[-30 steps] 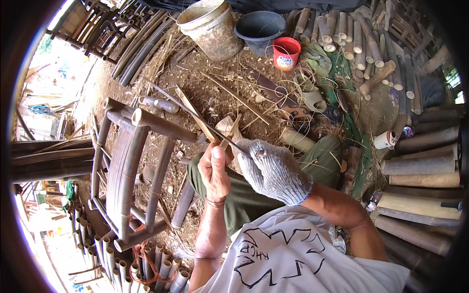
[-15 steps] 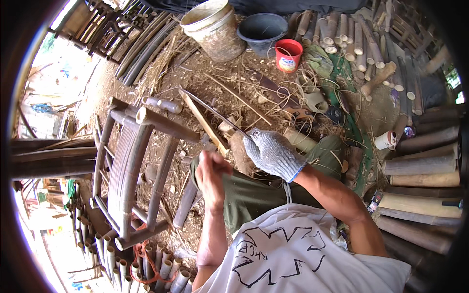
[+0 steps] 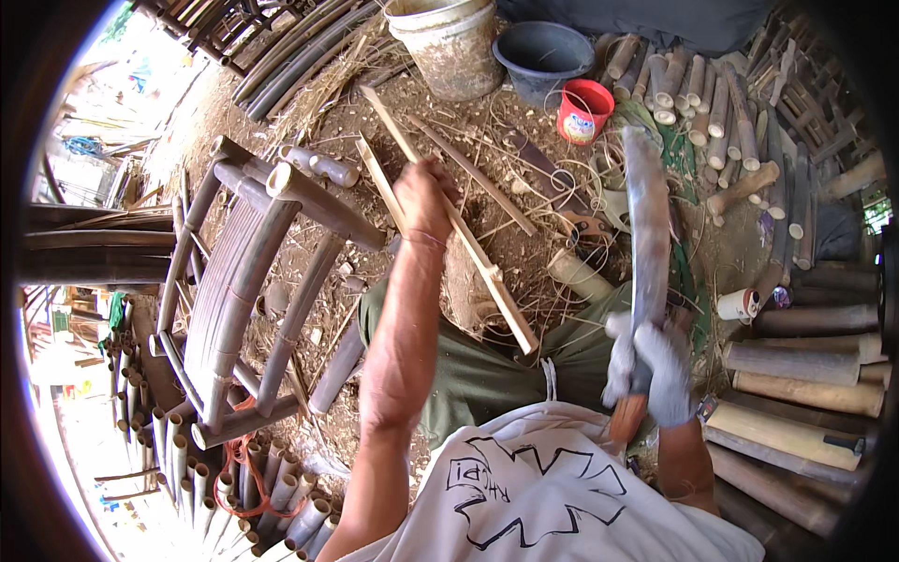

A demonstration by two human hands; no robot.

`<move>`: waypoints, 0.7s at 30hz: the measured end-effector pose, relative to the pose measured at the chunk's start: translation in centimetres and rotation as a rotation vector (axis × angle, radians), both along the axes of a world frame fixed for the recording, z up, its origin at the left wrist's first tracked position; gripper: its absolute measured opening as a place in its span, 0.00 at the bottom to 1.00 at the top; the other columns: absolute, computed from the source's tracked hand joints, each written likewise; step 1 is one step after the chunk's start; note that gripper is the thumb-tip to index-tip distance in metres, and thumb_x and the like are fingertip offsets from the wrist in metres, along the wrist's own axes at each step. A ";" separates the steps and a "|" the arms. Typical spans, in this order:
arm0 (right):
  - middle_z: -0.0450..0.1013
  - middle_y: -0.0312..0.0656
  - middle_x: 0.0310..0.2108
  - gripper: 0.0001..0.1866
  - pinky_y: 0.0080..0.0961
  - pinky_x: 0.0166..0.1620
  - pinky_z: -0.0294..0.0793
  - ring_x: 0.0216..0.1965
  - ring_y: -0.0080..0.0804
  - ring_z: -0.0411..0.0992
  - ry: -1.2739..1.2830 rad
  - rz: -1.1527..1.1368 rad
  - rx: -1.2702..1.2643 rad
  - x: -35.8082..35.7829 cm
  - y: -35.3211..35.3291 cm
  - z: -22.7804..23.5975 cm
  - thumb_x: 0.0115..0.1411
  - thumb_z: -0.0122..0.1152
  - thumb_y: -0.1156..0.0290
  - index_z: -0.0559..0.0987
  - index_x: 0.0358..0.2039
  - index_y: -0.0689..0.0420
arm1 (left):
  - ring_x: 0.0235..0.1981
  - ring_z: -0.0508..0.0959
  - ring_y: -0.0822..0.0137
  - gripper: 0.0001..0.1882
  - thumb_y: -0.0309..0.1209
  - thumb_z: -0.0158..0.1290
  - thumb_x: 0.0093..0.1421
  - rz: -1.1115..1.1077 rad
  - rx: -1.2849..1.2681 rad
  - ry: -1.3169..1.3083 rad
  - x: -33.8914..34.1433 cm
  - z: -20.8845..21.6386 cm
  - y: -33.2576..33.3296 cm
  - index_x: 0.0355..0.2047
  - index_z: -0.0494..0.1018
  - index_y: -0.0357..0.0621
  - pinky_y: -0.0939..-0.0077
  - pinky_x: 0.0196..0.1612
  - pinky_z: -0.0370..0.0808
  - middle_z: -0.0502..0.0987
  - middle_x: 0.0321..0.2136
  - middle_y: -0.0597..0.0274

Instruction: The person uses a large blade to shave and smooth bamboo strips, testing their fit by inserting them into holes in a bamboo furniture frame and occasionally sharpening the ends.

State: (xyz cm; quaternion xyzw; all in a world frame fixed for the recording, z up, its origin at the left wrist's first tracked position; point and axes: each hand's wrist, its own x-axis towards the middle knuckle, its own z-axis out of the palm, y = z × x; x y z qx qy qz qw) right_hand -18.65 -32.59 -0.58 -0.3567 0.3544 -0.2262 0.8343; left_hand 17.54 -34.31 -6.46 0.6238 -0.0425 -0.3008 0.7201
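Left hand (image 3: 426, 197) now stretched out gripping the bamboo strips (image 3: 449, 220); gloved right hand (image 3: 651, 365) has pulled back, clutching what looks like a blurred machete (image 3: 648, 234), apart from the strips

White printed T-shirt (image 3: 562, 496), green trousers (image 3: 487, 375), 1 knit work glove (image 3: 655, 365)

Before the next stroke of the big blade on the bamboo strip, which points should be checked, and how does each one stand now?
1. Left hand grips the bamboo strip: ok.
2. Gloved right hand closed on the blade's handle: ok.
3. Blade clear of the left hand: ok, raised well apart.
4. Left hand protected: not ok, bare.
5. Strip's lower end braced: cannot tell.
6. Blade edge direction: cannot tell, blurred.
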 end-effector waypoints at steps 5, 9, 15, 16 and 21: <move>0.70 0.37 0.22 0.14 0.29 0.18 0.74 0.14 0.29 0.70 0.180 0.026 -0.110 3.2 -5.2 -7.5 0.69 0.54 0.65 0.74 0.45 0.65 | 0.37 0.83 0.64 0.17 0.37 0.48 0.70 -0.131 0.052 -0.467 1.2 3.2 4.7 0.49 0.73 0.36 0.71 0.38 0.85 0.81 0.38 0.51; 0.70 0.33 0.22 0.12 0.21 0.17 0.71 0.15 0.18 0.70 0.269 0.166 -0.199 8.2 -5.6 -13.9 0.70 0.54 0.62 0.75 0.36 0.58 | 0.39 0.83 0.63 0.12 0.33 0.55 0.67 -0.157 0.168 -0.667 1.4 -1.5 10.4 0.47 0.74 0.40 0.72 0.40 0.86 0.81 0.39 0.54; 0.77 0.57 0.38 0.20 0.44 0.44 0.77 0.39 0.54 0.77 0.553 0.457 -1.220 14.4 -5.4 -21.7 0.69 0.45 0.60 0.75 0.49 0.62 | 0.38 0.79 0.73 0.07 0.23 0.58 0.64 -0.071 0.133 -0.523 -1.4 -9.0 12.9 0.43 0.77 0.39 0.81 0.42 0.78 0.81 0.39 0.61; 0.77 0.56 0.33 0.18 0.47 0.40 0.78 0.36 0.54 0.78 0.551 0.432 -1.259 15.4 -4.8 -21.6 0.68 0.45 0.61 0.76 0.45 0.62 | 0.41 0.79 0.72 0.08 0.23 0.58 0.64 -0.053 0.135 -0.496 -1.9 -9.1 12.8 0.44 0.77 0.38 0.80 0.46 0.78 0.81 0.39 0.60; 0.75 0.51 0.23 0.14 0.48 0.29 0.76 0.26 0.54 0.77 0.602 0.698 -1.206 19.5 -2.9 -23.0 0.66 0.51 0.62 0.74 0.32 0.60 | 0.44 0.79 0.72 0.08 0.21 0.57 0.64 -0.079 0.226 -0.548 -2.3 -9.2 12.3 0.44 0.78 0.37 0.79 0.50 0.77 0.81 0.42 0.57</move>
